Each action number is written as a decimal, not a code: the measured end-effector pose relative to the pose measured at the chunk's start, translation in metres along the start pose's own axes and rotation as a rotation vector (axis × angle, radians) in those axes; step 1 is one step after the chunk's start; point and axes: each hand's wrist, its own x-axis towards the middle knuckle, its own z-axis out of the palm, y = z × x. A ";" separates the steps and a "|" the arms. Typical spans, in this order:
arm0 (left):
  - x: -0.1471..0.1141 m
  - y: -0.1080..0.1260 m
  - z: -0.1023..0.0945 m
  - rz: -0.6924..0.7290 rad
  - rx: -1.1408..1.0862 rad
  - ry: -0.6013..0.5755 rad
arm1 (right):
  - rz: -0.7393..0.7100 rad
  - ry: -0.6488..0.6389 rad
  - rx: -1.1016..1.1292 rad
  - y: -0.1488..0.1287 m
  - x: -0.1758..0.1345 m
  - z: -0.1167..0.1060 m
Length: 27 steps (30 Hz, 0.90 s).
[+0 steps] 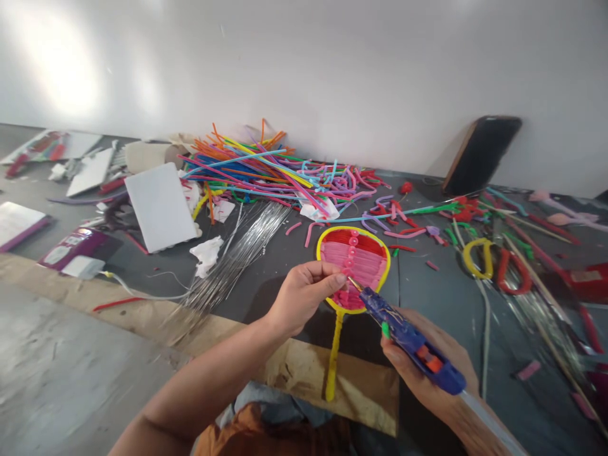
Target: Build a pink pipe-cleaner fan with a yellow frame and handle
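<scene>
Yellow fuzzy rim (389,259) around a rounded paddle (373,269), broad at the top, narrowing toward the handle. It sits in front of you toward the near edge of the table (437,297), face up. Face made of strands laid crosswise, side by side: dark red band across the top, lighter pink through the middle, deeper pink at the bottom. Small round pink beads (353,241) run in a column down its centre, from the top rim to your fingers; your hand hides part of the face beyond. The handle (335,354), also yellow and slightly thicker at its end, points back at you over the brown paper (365,392) along the near edge.

Your left hand (304,294) is over the paddle's left side, thumb and forefinger pinched together; cannot tell whether a bead sits between them. Your right hand (422,386) is wrapped around a blue glue gun (396,326), its metal nozzle (355,283) right at your left fingertips. Smears and strings of glue on the barrel; orange part near the rear, pale stick trailing from the back.

Toward the far edge: a tangled heap of coloured pipe cleaners (247,164); right of it, a dark phone (484,155) leaning on the wall (332,76). Bare wires (247,240) lie left of the paddle, reaching the near edge. Yellow loop (489,269) and red loop (526,278) near the right edge.
</scene>
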 end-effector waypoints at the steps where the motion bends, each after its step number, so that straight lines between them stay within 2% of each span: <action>1: 0.000 -0.001 0.000 -0.002 -0.002 -0.001 | 0.007 0.006 -0.019 0.000 0.000 0.000; 9: -0.001 -0.002 -0.001 -0.011 -0.009 0.004 | 0.047 0.033 -0.054 0.000 -0.003 0.000; 23: 0.000 0.000 -0.001 -0.007 -0.008 0.011 | 0.018 0.035 -0.096 0.003 -0.004 0.003; 27: 0.001 0.001 -0.002 -0.008 -0.019 0.014 | 0.012 0.071 -0.102 0.009 -0.003 0.002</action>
